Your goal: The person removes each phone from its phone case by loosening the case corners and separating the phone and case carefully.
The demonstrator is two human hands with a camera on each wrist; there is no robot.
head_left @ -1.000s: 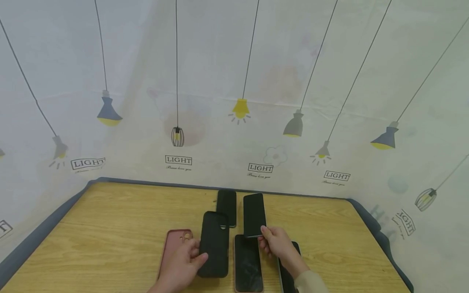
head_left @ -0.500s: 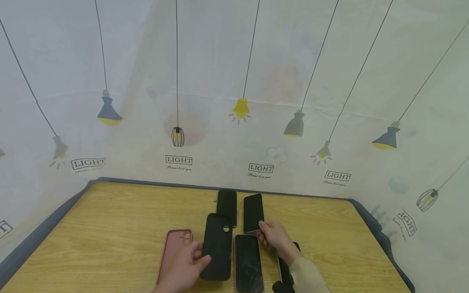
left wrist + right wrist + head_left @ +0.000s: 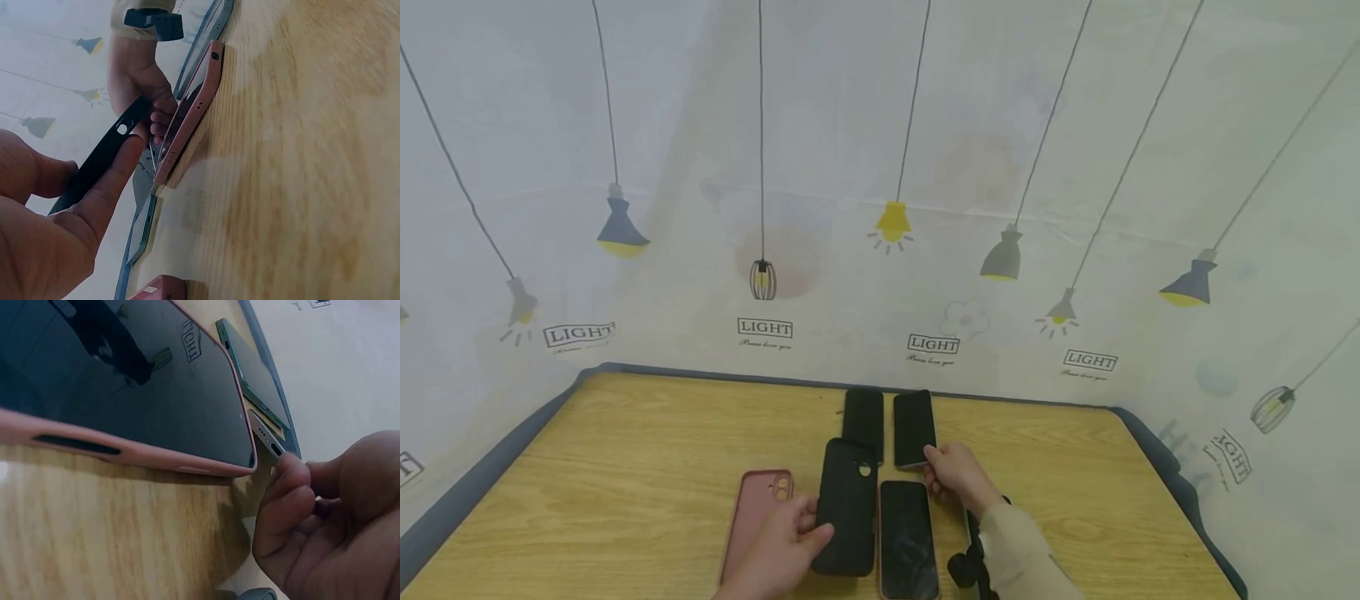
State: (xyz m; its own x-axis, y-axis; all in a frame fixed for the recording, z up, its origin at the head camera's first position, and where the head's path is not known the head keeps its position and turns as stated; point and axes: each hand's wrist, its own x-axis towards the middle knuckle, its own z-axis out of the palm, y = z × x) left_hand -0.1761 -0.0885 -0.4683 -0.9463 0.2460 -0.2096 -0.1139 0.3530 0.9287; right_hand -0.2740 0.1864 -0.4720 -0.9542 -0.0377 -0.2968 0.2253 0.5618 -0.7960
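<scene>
My left hand point(image 3: 781, 537) holds a black phone case point(image 3: 846, 510) by its left edge, thumb on the face toward me and fingers behind. In the left wrist view the case point(image 3: 100, 161) is raised above the table, its camera cutout at the upper end. At the back of the table, my right hand point(image 3: 958, 475) pinches the near right corner of a smartphone point(image 3: 913, 427) with a dark screen. The right wrist view shows that smartphone's silver edge point(image 3: 267, 435) with its port, beside my fingertips. Close in front lies a pink-cased smartphone point(image 3: 908, 542), screen up.
A pink phone case point(image 3: 758, 510) lies at the left, partly behind my left hand. Another dark smartphone point(image 3: 864, 417) lies near the back edge, overlapped by the black case. Under my right forearm, a further smartphone point(image 3: 971, 537) is mostly hidden. A printed curtain point(image 3: 850, 350) hangs behind the wooden table.
My right hand has moved the smartphone slightly away and to the left, toward the back edge. My left hand has shifted the black case a little to the right and nearer me.
</scene>
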